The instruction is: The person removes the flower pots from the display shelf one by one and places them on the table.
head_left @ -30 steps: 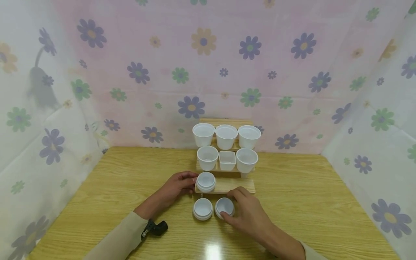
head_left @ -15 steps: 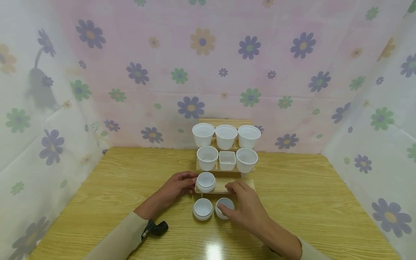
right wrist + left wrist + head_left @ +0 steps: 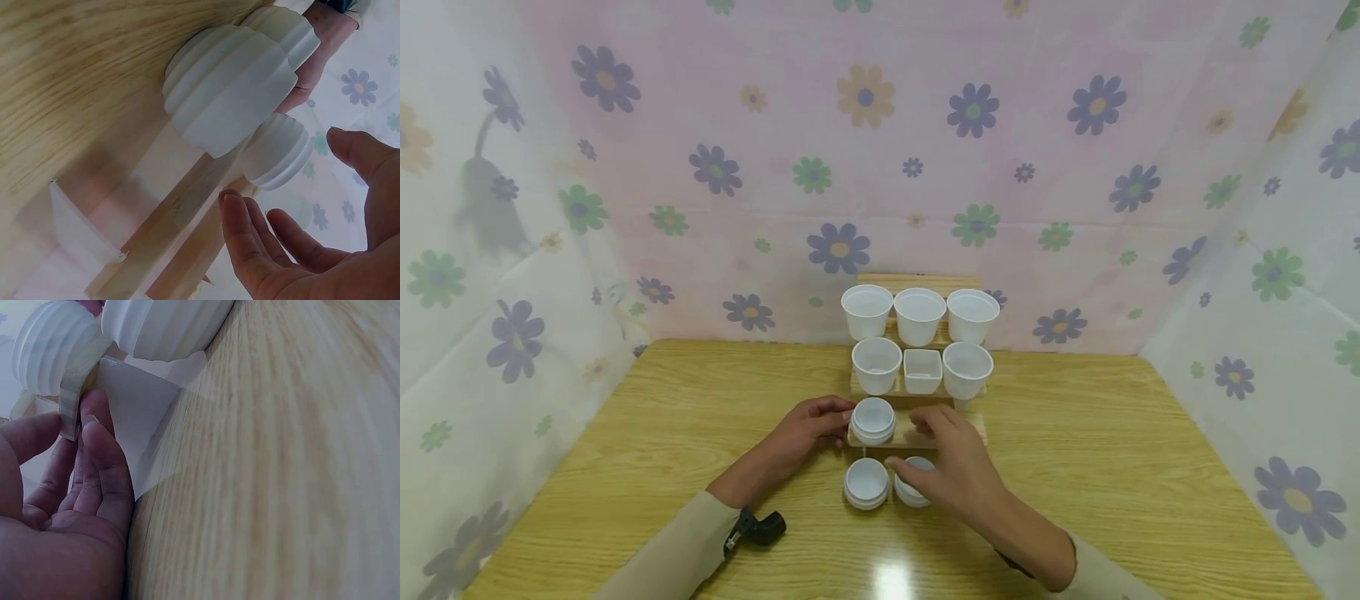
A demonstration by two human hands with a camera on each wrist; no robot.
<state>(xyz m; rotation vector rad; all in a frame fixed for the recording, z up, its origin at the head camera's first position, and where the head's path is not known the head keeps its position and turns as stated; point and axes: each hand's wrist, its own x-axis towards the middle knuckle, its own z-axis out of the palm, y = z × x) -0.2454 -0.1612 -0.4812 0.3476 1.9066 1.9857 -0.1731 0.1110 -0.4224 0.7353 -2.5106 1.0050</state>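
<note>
My left hand (image 3: 816, 429) pinches the left end of the lowest board of a wooden tiered rack (image 3: 951, 429); the board end (image 3: 72, 403) sits between thumb and fingers in the left wrist view. On that board, at the left, stands a small ribbed white pot (image 3: 873, 419). Two similar pots rest on the table in front: a left pot (image 3: 866, 483) and a right pot (image 3: 913, 487). Over the right pot and the lowest board hovers my right hand (image 3: 958, 467), thumb and fingers spread apart and holding nothing. It partly covers the right pot in the head view.
The rack's upper tiers carry several white pots, among them a square pot (image 3: 922, 372) on the middle tier. A flowered cloth (image 3: 910, 192) hangs behind the wooden table (image 3: 685, 400) and at both sides. A black device (image 3: 760, 528) is strapped to the left wrist.
The right hand has lifted off the right pot and shifted slightly forward and left, its thumb leaving the pot's rim. The left hand and the pots have stayed in place.
</note>
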